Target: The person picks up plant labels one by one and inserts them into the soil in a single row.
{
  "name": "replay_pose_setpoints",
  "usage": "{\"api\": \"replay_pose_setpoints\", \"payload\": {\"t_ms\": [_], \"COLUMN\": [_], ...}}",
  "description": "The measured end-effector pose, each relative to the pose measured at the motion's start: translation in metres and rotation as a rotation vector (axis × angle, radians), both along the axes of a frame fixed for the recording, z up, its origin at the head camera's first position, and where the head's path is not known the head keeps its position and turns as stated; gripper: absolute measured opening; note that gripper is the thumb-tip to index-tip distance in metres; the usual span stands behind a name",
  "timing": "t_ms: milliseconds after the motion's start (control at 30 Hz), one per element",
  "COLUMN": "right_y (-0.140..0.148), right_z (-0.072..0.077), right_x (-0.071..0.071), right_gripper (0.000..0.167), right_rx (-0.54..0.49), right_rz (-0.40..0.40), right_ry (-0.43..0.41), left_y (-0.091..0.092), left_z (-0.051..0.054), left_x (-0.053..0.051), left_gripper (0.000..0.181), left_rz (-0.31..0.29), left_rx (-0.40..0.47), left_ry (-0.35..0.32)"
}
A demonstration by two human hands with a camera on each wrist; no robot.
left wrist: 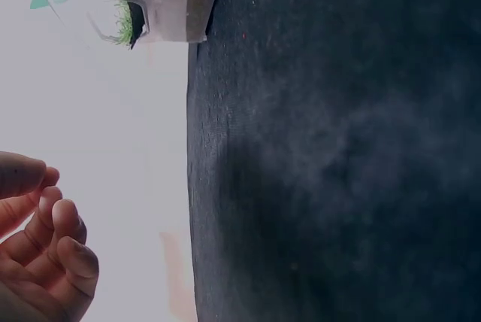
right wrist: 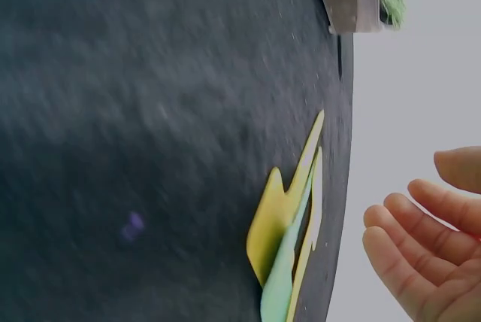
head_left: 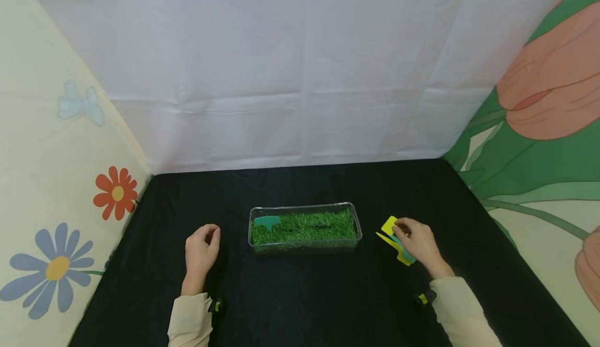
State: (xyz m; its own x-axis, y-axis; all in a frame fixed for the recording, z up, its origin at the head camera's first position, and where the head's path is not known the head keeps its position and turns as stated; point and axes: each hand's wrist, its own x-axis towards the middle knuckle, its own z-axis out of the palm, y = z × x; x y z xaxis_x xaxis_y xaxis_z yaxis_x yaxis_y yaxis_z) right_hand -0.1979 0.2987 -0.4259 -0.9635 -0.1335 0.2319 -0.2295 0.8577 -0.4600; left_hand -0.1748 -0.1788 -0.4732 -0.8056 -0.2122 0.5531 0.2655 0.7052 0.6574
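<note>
A clear plastic tray (head_left: 304, 243) filled with green artificial grass (head_left: 314, 228) stands mid-table in the head view. One teal T-shaped plant label (head_left: 267, 221) stands in the grass at its left end. To the right of the tray lies a small pile of yellow plant labels (right wrist: 269, 226) with a teal label (right wrist: 279, 283) among them. My right hand (head_left: 421, 244) hovers over this pile, fingers loosely bent, thumb apart, holding nothing. Left of the tray, my left hand (head_left: 201, 252) is held above the cloth with loosely curled fingers and nothing in them.
Black cloth (head_left: 300, 305) covers the table. A white sheet (head_left: 300, 76) hangs behind it, with flower-printed panels on the left (head_left: 51, 180) and right (head_left: 553, 180). Each wrist wears a small black device beside a cream sleeve (head_left: 189, 318).
</note>
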Motion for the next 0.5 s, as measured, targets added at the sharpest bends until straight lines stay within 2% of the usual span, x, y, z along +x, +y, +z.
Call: {"api": "replay_pose_setpoints", "payload": {"t_ms": [300,500], "right_y": [0.009,0.014], "right_z": [0.008,0.007], "right_x": [-0.016,-0.028], "right_gripper": [0.018,0.018], "right_rx": [0.0,0.037], "right_rz": [0.002,0.016], "right_ry": [-0.039,-0.064], "left_y": [0.002,0.002], "left_z": [0.002,0.003], "left_x": [0.0,0.001], "left_gripper": [0.007,0.006], "left_rz": [0.007,0.001], "left_rx": [0.015,0.02], "left_ry": [-0.018,-0.02]}}
